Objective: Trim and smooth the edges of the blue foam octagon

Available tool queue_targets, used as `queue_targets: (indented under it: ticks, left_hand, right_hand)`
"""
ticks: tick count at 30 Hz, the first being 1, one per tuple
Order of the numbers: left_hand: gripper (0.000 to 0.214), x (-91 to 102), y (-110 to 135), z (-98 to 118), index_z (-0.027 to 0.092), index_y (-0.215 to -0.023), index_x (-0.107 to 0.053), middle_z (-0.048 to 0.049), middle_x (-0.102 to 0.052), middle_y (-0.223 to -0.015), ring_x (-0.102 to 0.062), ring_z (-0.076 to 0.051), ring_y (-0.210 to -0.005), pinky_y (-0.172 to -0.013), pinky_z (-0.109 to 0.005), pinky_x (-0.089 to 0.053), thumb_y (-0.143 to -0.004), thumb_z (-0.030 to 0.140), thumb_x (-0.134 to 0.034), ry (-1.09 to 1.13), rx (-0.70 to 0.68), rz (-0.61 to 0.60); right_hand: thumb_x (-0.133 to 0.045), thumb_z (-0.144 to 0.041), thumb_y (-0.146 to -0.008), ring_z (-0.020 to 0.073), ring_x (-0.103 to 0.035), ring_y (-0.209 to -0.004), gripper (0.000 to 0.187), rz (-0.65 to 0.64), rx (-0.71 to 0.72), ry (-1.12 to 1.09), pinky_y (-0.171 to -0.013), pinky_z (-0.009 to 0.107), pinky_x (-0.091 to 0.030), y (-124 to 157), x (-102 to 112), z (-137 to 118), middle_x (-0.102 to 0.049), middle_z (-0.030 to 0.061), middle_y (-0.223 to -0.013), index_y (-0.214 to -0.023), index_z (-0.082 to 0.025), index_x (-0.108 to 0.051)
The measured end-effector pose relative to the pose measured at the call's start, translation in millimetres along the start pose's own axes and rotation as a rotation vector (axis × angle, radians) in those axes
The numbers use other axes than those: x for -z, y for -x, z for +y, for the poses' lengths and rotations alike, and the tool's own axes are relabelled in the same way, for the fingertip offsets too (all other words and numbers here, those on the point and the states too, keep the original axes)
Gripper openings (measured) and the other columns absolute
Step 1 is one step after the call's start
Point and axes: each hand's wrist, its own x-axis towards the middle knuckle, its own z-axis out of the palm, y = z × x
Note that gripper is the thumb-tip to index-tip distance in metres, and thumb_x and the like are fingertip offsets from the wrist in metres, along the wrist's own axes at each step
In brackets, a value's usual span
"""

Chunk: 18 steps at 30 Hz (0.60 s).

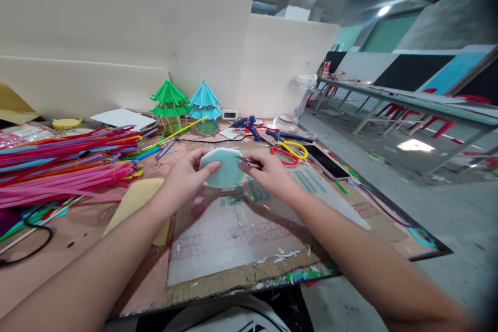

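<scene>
My left hand (192,171) grips a pale blue, rounded flat piece (223,167) by its left side, thumb across its face. The piece is held up above a plastic-covered cardboard sheet (233,238). In my right hand (268,168) is a small metal tool (250,162), its tip at the piece's right edge. The tool's kind is too small to make out, and the fingers cover part of it. White scraps (286,256) lie along the sheet's near edge.
Coloured pipe cleaners (70,166) are heaped at left. Behind stand a green model (170,101) and a blue one (204,101). A glue gun (249,125), yellow-and-red-handled pliers (291,150), a phone (327,162) and a clear jar (298,101) sit at right.
</scene>
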Motion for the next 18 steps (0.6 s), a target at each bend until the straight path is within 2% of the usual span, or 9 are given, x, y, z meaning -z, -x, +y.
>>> queue_targets:
  ticks: [2, 4, 7, 9, 14, 18]
  left_hand:
    - [0.033, 1.6, 0.1, -1.5, 0.017, -0.101, -0.065, -0.0020, -0.066, -0.080, -0.060, -0.016, -0.065, -0.056, -0.026, -0.044, -0.081, 0.044, -0.065, -0.042, -0.019, -0.006]
    - [0.026, 2.8, 0.1, -2.6, 0.019, -0.094, -0.065, -0.0010, -0.065, -0.077, -0.058, -0.016, -0.064, -0.055, -0.026, -0.042, -0.082, 0.042, -0.063, -0.100, -0.041, 0.017]
    - [0.019, 3.1, 0.7, -2.7, 0.020, -0.091, -0.065, -0.0006, -0.065, -0.076, -0.058, -0.017, -0.065, -0.055, -0.026, -0.042, -0.083, 0.037, -0.061, -0.178, -0.066, 0.054]
    - [0.018, 2.6, 1.3, -2.1, 0.020, -0.094, -0.065, -0.0012, -0.067, -0.078, -0.059, -0.018, -0.068, -0.056, -0.027, -0.043, -0.083, 0.034, -0.060, -0.210, -0.081, 0.063]
    - [0.019, 0.8, 3.7, 0.9, 0.020, -0.097, -0.067, -0.0016, -0.068, -0.081, -0.060, -0.018, -0.070, -0.059, -0.026, -0.043, -0.084, 0.031, -0.058, -0.248, -0.116, 0.056]
    - [0.015, -1.0, 6.0, 5.2, 0.020, -0.093, -0.068, -0.0004, -0.068, -0.080, -0.058, -0.017, -0.071, -0.062, -0.025, -0.042, -0.083, 0.025, -0.058, -0.343, -0.196, 0.063]
  right_hand:
    - [-0.061, -0.032, -0.085, 0.0115, -0.049, -0.058, 0.016, -0.008, -0.008, 0.000, -0.054, 0.023, -0.038, 0.8, 0.6, -0.6, -0.058, -0.0017, -0.065, -0.081, -0.017, -0.067]
    - [-0.061, -0.035, -0.086, 0.0141, -0.055, -0.065, 0.020, 0.024, 0.001, 0.014, -0.058, 0.025, -0.042, 1.1, 3.0, -0.7, -0.065, 0.0015, -0.075, -0.093, -0.017, -0.068]
    - [-0.055, -0.038, -0.091, 0.0181, -0.062, -0.079, 0.029, 0.125, 0.068, 0.059, -0.067, 0.029, -0.048, 0.6, 7.5, 1.3, -0.071, 0.0071, -0.095, -0.110, -0.018, -0.067]
    - [-0.054, -0.035, -0.093, 0.0193, -0.064, -0.085, 0.029, 0.152, 0.127, 0.103, -0.072, 0.031, -0.049, 0.0, 9.2, 3.9, -0.072, 0.0080, -0.103, -0.112, -0.019, -0.068]
    - [-0.056, -0.034, -0.093, 0.0192, -0.064, -0.084, 0.027, 0.111, 0.223, 0.203, -0.075, 0.032, -0.049, 0.4, 8.1, 8.0, -0.073, 0.0065, -0.097, -0.113, -0.022, -0.070]
    - [-0.055, -0.038, -0.094, 0.0192, -0.063, -0.082, 0.028, 0.104, 0.263, 0.241, -0.074, 0.032, -0.048, 2.4, 6.1, 7.6, -0.072, 0.0055, -0.092, -0.115, -0.025, -0.070]
